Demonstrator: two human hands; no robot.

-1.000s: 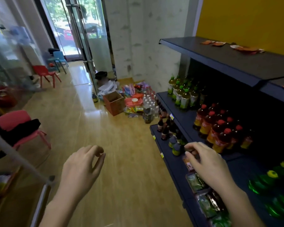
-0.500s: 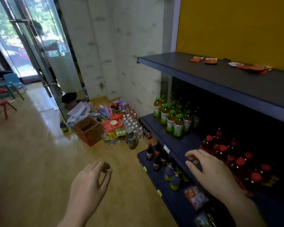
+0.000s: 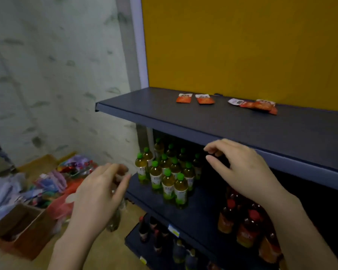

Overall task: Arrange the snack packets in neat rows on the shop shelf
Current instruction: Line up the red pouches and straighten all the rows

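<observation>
Orange snack packets lie flat at the back of the dark top shelf (image 3: 203,121): one packet (image 3: 184,98), a second packet (image 3: 204,99) just right of it, and a loose overlapping cluster of packets (image 3: 256,105) further right. My right hand (image 3: 242,168) hovers just below and in front of the shelf's front edge, fingers curled and apart, holding nothing. My left hand (image 3: 100,190) is lower and to the left, over the floor, fingers apart and empty.
Green-capped bottles (image 3: 168,176) stand on the middle shelf, red-capped bottles (image 3: 246,225) to their right. Small dark bottles (image 3: 154,232) fill the bottom shelf. A cardboard box (image 3: 21,230) and piled goods (image 3: 53,182) sit on the floor at left. A yellow back panel (image 3: 242,45) rises behind the top shelf.
The view has tilted up from the lower shelves to the top shelf. Both hands have risen, the right one from the bottom shelf to just under the top shelf's edge.
</observation>
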